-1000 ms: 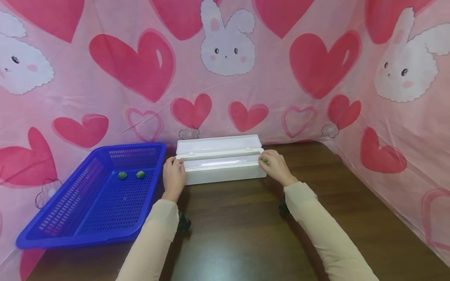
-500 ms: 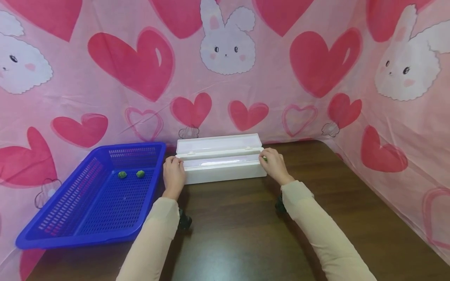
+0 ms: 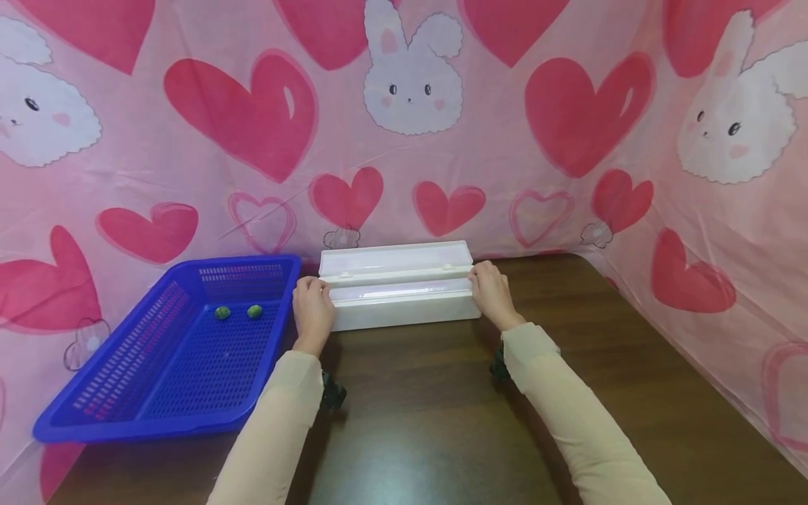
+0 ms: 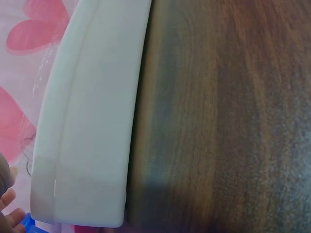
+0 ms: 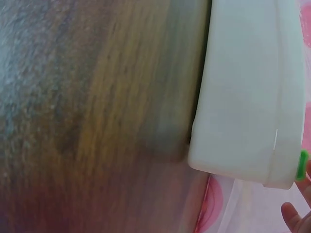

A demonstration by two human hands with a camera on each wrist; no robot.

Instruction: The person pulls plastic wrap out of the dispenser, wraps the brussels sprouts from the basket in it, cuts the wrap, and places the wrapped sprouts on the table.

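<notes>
Two hands point(image 3: 313, 314) point(image 3: 494, 294), white box point(image 3: 404, 313) between, plain-fronted; lid point(image 3: 395, 259) raised

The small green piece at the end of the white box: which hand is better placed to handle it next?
Probably the right hand: in its wrist view, its fingers seem to touch the green piece. The left hand is at the opposite end of the white box.
</notes>
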